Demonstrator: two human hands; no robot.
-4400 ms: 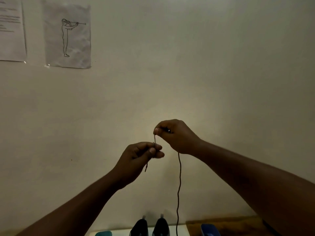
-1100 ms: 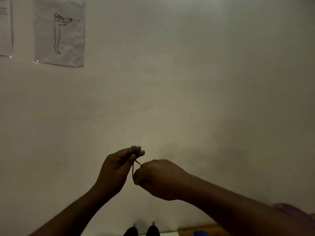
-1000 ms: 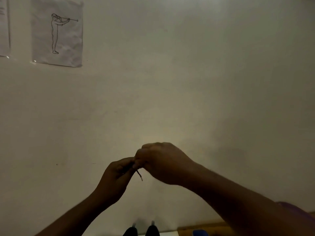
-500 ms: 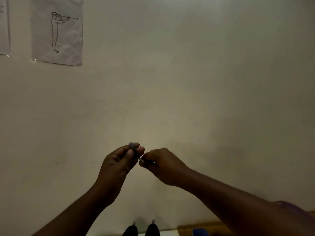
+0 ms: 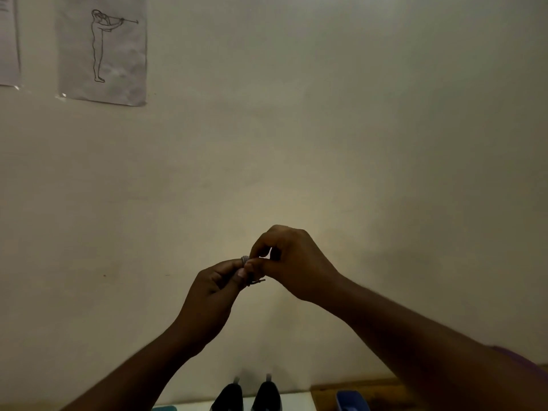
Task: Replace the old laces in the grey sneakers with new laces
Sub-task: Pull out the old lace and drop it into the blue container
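Both my hands are raised in front of the wall. My left hand (image 5: pixel 215 289) holds a small wound coil of dark lace (image 5: pixel 245 259) at its fingertips. My right hand (image 5: pixel 292 262) pinches the lace beside the coil, and a short lace end (image 5: pixel 258 281) sticks out below the fingers. The heels of two dark sneakers (image 5: pixel 247 396) show at the bottom edge, standing side by side on a white surface (image 5: pixel 296 403). Most of each shoe is cut off by the frame.
A plain cream wall fills the view. A sheet with a line drawing of a figure (image 5: pixel 102 50) and another paper (image 5: pixel 9 40) hang at the upper left. A blue object (image 5: pixel 351 401) lies on a wooden surface (image 5: pixel 385 393) at the bottom right; a teal object (image 5: pixel 164 408) at the bottom.
The long hanging lace has been wound into a small coil on my left fingers. In the last half second my right hand rose and closed in on the coil.
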